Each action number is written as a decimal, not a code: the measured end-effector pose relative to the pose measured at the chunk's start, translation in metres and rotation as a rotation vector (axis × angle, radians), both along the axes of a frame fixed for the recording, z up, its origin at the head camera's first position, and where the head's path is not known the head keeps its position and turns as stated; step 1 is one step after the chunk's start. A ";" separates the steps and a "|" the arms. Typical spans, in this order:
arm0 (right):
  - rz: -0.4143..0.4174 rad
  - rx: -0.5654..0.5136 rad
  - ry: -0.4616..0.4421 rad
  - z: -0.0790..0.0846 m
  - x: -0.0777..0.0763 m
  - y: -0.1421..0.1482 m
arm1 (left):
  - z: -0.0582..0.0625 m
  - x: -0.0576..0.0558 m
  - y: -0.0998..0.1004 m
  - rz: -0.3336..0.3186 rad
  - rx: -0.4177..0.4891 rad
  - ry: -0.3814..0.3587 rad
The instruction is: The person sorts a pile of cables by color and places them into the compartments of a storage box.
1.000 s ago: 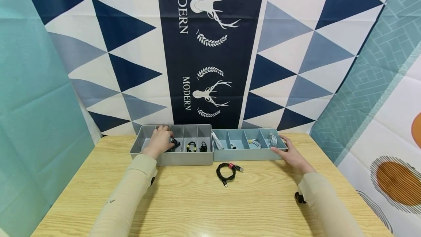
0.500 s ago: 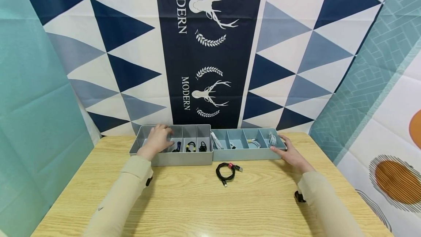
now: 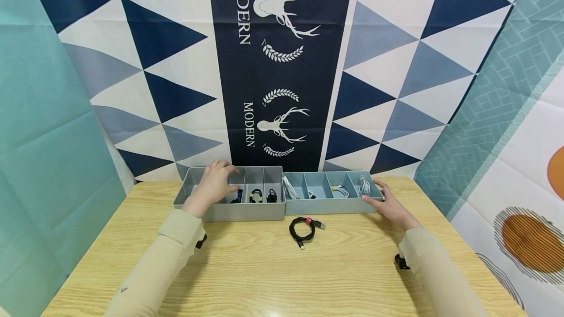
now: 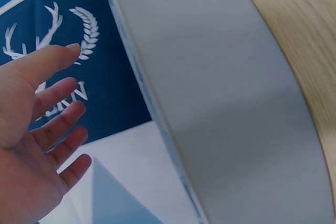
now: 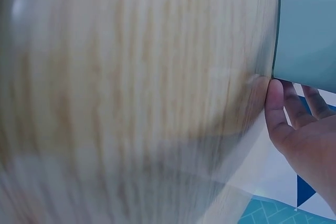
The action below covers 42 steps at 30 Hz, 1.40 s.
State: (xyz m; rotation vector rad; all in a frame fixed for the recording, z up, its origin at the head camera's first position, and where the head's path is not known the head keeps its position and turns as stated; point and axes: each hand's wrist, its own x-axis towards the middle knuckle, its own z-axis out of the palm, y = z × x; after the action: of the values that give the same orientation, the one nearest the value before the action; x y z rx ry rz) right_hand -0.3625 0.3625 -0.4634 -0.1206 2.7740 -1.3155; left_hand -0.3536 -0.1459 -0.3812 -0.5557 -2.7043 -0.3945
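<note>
My left hand (image 3: 215,183) hovers over the left part of a grey divided box (image 3: 246,212), fingers spread and holding nothing. In the left wrist view, that hand (image 4: 42,124) is seen palm-side with the fingers apart, beside the box's plain grey wall (image 4: 220,77). A dark cable (image 3: 238,196) lies in a compartment just right of the hand. My right hand (image 3: 391,204) holds the right end of a light blue divided box (image 3: 330,207). Its thumb (image 5: 274,98) is at the front corner, and the other fingers pass behind the end, partly hidden.
A coiled black cable with a red tie (image 3: 303,231) lies on the wooden table (image 3: 282,278) before the boxes. Further compartments hold a yellow-tied dark cable (image 3: 255,195), a black cable (image 3: 272,195) and white cables (image 3: 364,186). A patterned cloth (image 3: 282,72) hangs behind.
My left hand has let go of the dark cable, which now lies in its grey compartment, and has risen slightly with fingers spread. The right hand stays at the blue box's end.
</note>
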 end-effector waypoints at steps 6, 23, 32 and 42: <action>0.004 -0.005 -0.007 0.002 0.001 -0.001 | 0.008 0.008 0.009 -0.001 0.039 0.005; -0.006 0.013 0.009 0.001 0.002 -0.001 | 0.013 0.039 0.033 -0.055 0.124 0.107; -0.007 -0.003 -0.006 0.002 0.001 -0.002 | 0.012 0.053 0.047 -0.087 0.221 0.143; -0.020 0.020 -0.023 0.007 0.006 -0.005 | 0.006 0.068 0.065 -0.136 0.282 0.142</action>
State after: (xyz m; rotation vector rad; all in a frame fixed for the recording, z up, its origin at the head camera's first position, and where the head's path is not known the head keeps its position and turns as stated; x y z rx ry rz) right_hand -0.3566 0.3578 -0.4565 -0.0761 2.7756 -1.2847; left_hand -0.2854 -0.0811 -0.3751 -0.6589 -2.4273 -0.7291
